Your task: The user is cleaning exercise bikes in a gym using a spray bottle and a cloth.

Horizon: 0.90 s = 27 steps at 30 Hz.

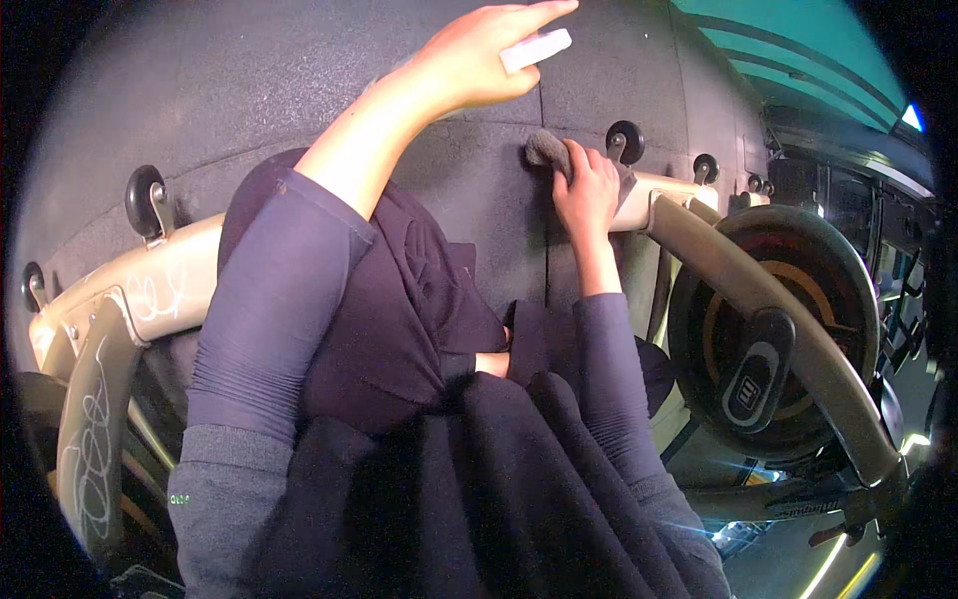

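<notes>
My left hand [475,56] is raised over the dark floor, fingers stretched out, with a small white block [536,51] in it, perhaps a sponge. My right hand [587,187] grips a grey cloth [549,153] at the end of the metal base bar [635,206] of the exercise bike on the right. A small black wheel [626,142] is fixed to that bar, just beyond my fingers. On my left lies the base bar [179,281] of another bike, with pale looping marks on its metal.
The right bike's heavy flywheel [831,359], with a dark cover [757,371], and slanting frame tube [733,251] stand close to my right arm. A marked frame tube [97,434] rises on the left. Black rubber floor mats [299,75] lie ahead, and a green surface [808,45] is beyond.
</notes>
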Available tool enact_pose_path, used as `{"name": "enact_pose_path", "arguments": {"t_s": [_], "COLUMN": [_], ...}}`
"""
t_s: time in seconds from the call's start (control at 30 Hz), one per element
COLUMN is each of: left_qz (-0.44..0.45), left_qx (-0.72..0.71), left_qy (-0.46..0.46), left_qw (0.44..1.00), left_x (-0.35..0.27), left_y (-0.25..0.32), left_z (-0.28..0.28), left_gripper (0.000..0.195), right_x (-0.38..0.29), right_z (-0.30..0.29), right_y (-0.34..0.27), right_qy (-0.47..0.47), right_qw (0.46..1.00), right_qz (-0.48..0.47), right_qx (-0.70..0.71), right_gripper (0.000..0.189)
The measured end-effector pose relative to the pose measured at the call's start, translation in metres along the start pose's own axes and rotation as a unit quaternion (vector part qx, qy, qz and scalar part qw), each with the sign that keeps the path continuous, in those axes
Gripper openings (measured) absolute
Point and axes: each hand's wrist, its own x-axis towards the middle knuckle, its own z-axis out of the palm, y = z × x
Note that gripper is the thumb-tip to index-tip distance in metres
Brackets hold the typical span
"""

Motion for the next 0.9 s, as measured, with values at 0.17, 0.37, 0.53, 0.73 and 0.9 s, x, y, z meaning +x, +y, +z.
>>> {"name": "enact_pose_path", "arguments": {"t_s": [0.17, 0.37, 0.53, 0.73, 0.9], "left_qz": [0.056, 0.130, -0.075, -0.135, -0.158], "left_qx": [-0.031, -0.079, -0.196, -0.136, -0.134], "left_qy": [-0.001, -0.044, -0.007, 0.140, 0.131], "left_qw": [0.998, 0.987, 0.978, 0.971, 0.970], "left_x": [-0.007, -0.022, -0.042, -0.054, -0.046], "left_y": [-0.007, 0.011, 0.044, 0.058, 0.060], "left_z": [0.006, 0.024, 0.040, 0.057, 0.065], "left_gripper": [0.063, 0.043, 0.042, 0.037, 0.037], "right_x": [0.018, -0.010, -0.058, -0.058, -0.028], "right_z": [0.004, -0.002, -0.012, -0.011, -0.004], "right_y": [0.003, -0.003, -0.009, -0.007, -0.001], "right_qy": [-0.017, 0.031, 0.052, 0.035, 0.030], "right_qw": [0.998, 0.998, 0.995, 0.997, 0.998], "right_qz": [0.022, 0.018, 0.051, 0.054, 0.058], "right_qx": [0.052, 0.055, 0.064, 0.046, 0.021], "right_gripper": [0.038, 0.048, 0.062, 0.068, 0.056]}}
